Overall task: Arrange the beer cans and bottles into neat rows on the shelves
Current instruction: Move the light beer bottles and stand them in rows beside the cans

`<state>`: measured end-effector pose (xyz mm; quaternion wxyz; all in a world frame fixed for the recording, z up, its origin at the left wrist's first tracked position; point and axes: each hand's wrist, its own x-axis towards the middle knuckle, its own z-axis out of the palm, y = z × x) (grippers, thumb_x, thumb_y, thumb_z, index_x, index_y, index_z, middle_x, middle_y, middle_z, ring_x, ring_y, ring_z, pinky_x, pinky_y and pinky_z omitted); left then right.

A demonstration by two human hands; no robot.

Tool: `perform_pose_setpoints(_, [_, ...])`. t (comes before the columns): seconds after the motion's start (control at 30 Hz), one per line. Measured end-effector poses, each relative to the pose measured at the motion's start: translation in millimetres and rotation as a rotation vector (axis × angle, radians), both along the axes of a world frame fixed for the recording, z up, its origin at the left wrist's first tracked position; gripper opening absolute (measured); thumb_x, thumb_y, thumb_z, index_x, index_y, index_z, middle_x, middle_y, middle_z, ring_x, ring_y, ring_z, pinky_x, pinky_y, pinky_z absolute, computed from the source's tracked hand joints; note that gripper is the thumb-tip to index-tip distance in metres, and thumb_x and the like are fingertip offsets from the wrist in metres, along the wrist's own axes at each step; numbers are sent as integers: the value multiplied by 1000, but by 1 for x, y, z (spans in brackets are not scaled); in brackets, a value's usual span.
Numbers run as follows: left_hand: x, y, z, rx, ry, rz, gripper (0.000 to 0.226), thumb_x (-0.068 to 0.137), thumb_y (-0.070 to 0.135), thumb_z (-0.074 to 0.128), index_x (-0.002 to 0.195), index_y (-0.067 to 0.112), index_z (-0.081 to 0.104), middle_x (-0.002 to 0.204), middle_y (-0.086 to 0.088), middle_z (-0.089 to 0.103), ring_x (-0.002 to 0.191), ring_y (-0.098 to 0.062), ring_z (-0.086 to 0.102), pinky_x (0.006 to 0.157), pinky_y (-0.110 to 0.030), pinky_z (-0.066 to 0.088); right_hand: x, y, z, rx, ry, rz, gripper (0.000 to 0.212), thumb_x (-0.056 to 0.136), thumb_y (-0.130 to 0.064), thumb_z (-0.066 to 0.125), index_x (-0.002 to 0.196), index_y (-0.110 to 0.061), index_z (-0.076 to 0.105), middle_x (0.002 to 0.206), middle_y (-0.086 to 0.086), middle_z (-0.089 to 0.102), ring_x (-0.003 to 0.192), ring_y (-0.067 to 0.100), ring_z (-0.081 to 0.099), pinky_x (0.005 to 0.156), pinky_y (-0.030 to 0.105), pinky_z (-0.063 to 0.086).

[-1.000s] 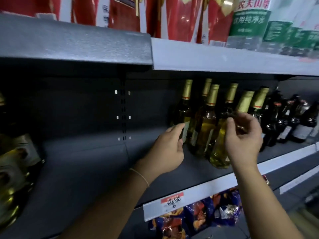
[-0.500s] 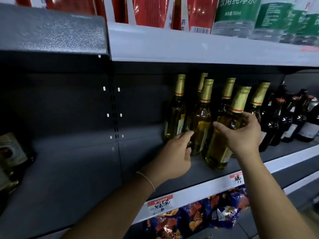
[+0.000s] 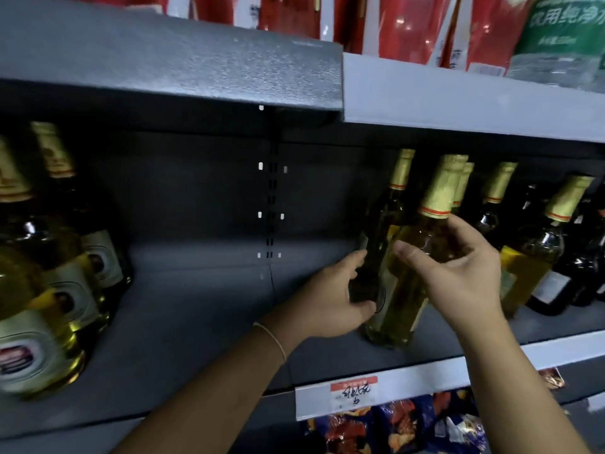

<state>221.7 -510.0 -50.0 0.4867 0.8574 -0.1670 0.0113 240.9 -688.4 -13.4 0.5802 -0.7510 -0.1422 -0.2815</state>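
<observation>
Right hand (image 3: 458, 276) gripping the gold-foiled front bottle (image 3: 409, 257) by its shoulder, tilted on the grey shelf (image 3: 203, 309), left hand (image 3: 330, 299) curled around the darker bottle behind (image 3: 383, 224), more bottles alongside

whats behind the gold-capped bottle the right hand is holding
Behind the front bottle in the right hand stands another gold-capped bottle; only its neck shows. Its body and base are covered.

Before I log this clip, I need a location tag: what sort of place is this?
Most likely a shop aisle: a price tag on the shelf edge, rows of bottles, and snack bags below.
</observation>
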Motion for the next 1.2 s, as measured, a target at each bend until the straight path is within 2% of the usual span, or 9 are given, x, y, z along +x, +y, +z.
perform_pose_setpoints(0.13, [-11, 48, -2, -71, 117, -43, 108, 74, 35, 80, 153, 38, 7, 158, 10, 26, 142, -11, 31, 116, -42, 32, -9, 50, 10, 41, 20, 240, 31, 72, -4, 82, 96, -20, 70, 87, -7, 75, 83, 9, 72, 76, 31, 58])
perform_pose_setpoints(0.27, [-29, 100, -6, -231, 132, -25, 92, 67, 33, 84, 138, 52, 29, 140, 15, 51, 130, -6, 48, 111, -43, 40, -13, 105, 12, 87, 51, 465, 34, 66, -9, 85, 97, -10, 69, 91, 6, 74, 88, 26, 72, 78, 44, 60])
perform_pose_setpoints(0.43, [-51, 160, -24, -282, 181, 142, 102, 59, 32, 89, 142, 43, 31, 130, 15, 60, 122, -6, 56, 106, -42, 45, -14, 170, 3, 143, 82, 658, 61, 54, -31, 92, 102, -5, 66, 97, 11, 73, 92, 33, 70, 82, 46, 59])
perform_pose_setpoints(0.6, [-73, 194, -38, -313, 161, 335, 75, 62, 21, 89, 124, 37, 50, 116, 17, 65, 109, -1, 60, 100, -35, 50, -20, 220, -4, 151, 102, 813, 66, 57, -29, 93, 111, -4, 65, 106, 16, 70, 97, 35, 67, 86, 51, 55])
perform_pose_setpoints(0.67, [-80, 201, -40, -355, 133, 384, 75, 63, 17, 89, 124, 36, 49, 115, 17, 65, 107, 1, 60, 98, -30, 50, -21, 233, -5, 120, 95, 857, 59, 60, -22, 91, 113, -9, 67, 112, 19, 69, 101, 39, 66, 88, 55, 54])
perform_pose_setpoints(0.77, [-85, 207, -45, -401, 76, 446, 78, 64, 13, 87, 126, 35, 47, 114, 16, 64, 105, 2, 59, 93, -22, 49, -21, 244, -6, 87, 136, 913, 56, 65, 1, 80, 118, -6, 64, 121, 22, 66, 111, 40, 63, 93, 57, 52])
perform_pose_setpoints(0.97, [-79, 207, -56, -481, -26, 593, 75, 66, 11, 86, 125, 33, 46, 112, 13, 64, 102, -2, 62, 85, -17, 50, -17, 261, -6, 3, 205, 912, 85, 70, -29, 87, 133, 9, 46, 120, 17, 64, 116, 36, 58, 100, 47, 49])
perform_pose_setpoints(1.07, [-69, 206, -56, -505, -80, 698, 80, 66, 9, 86, 130, 33, 43, 114, 14, 62, 105, -1, 60, 89, -19, 50, -13, 267, -7, -55, 180, 897, 90, 73, -34, 84, 143, 3, 39, 125, 9, 64, 122, 28, 58, 103, 44, 49])
perform_pose_setpoints(1.2, [-58, 207, -59, -522, -113, 787, 80, 67, 8, 85, 132, 32, 44, 115, 13, 63, 105, -1, 61, 89, -20, 52, -2, 275, -13, -128, 136, 873, 74, 84, -13, 69, 149, -13, 33, 134, 3, 61, 128, 20, 55, 105, 36, 47])
